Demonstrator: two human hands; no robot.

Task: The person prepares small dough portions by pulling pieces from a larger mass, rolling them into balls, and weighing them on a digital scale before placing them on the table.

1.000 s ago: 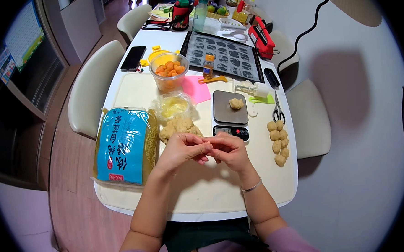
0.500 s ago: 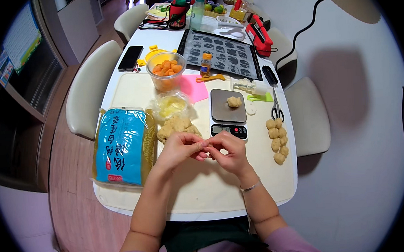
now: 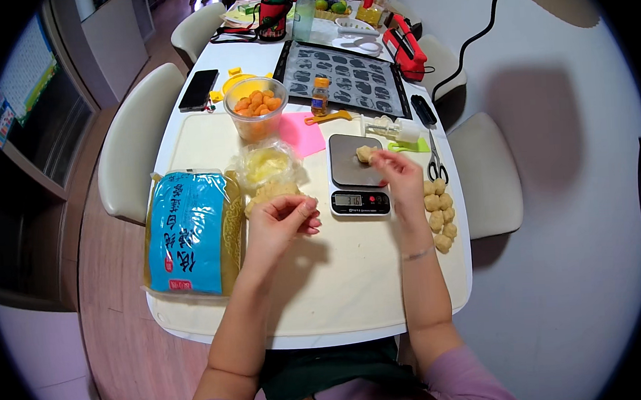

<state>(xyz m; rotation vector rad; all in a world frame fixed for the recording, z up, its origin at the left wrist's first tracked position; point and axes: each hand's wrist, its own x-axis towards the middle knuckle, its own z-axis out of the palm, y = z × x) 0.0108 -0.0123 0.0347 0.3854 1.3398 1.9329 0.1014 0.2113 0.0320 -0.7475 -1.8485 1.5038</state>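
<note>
- The right hand (image 3: 400,178) reaches over the kitchen scale (image 3: 344,170), and its fingertips are at the right side of a small dough piece (image 3: 364,153). I cannot tell if they pinch it or only touch it.
- This dough piece sits on the grey plate of the scale, whose display is lit.
- The left hand (image 3: 284,220) is above the cream mat (image 3: 354,285), with the thumb pressed to the index finger and the other fingers curled. It is too small to tell whether some dough is between them.
- The two hands are apart from each other.
- Just beyond the left hand lies a big dough lump (image 3: 275,191), partly covered by it.
- Behind the lump there is a clear plastic bag (image 3: 266,166) with something yellow inside.
- A blue packet (image 3: 192,232) lies left of the left hand.
- To the right of the scale, rounded dough balls (image 3: 437,219) stand in two short rows, near the scissors (image 3: 436,168).
- Farther along the surface (image 3: 328,339) are a clear tub (image 3: 259,131) of orange balls, a small bottle (image 3: 319,98) and a dark tray (image 3: 280,63).
</note>
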